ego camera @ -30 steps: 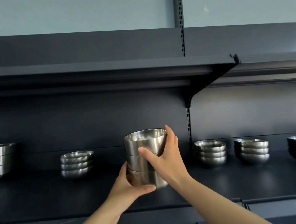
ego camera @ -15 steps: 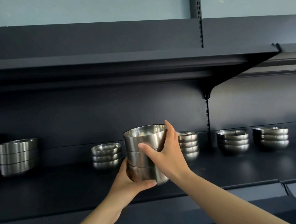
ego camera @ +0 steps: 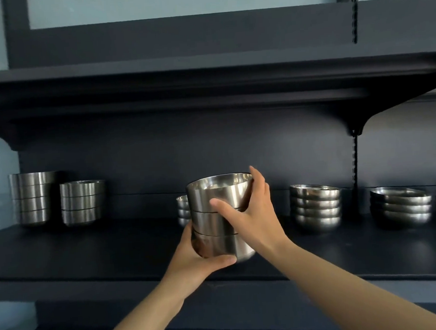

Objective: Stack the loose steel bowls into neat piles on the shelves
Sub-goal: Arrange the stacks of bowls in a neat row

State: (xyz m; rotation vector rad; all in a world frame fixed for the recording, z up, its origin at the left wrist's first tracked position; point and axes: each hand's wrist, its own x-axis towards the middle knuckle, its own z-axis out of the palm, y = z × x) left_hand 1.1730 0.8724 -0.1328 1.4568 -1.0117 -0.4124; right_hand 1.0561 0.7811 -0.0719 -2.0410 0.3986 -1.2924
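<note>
Nearest to the camera, two bare forearms reach up toward the shelf point(ego camera: 89, 251). The left hand point(ego camera: 192, 258) is curled under and around the bottom of a held stack of three bowls point(ego camera: 219, 218), thumb across the front of the lowest bowl. I think this grip carries the weight. The right hand point(ego camera: 250, 214) grips higher, with the thumb on the front of the top bowl and the fingers over its far rim — probably to keep the nested bowls from sliding or tipping. The stack leans a little to the left, so this upper hold seems needed.

The stack is in the air, just above the front part of the shelf, not yet resting on it. Its bowls are tall with straight sides, like the two tall stacks point(ego camera: 58, 200) standing at the far left of the shelf, close beside each other. So my judgement is that it belongs near them, since equal bowls nest neatly.

Just behind the held stack, partly hidden, is a low stack point(ego camera: 182, 210) of rounder bowls. Further right stand a pile of four round bowls point(ego camera: 316, 207) and another low pile point(ego camera: 401, 208), well apart from each other; one more is cut by the right edge. An upper shelf point(ego camera: 207, 84) hangs over all, so the stack must go in below it.
</note>
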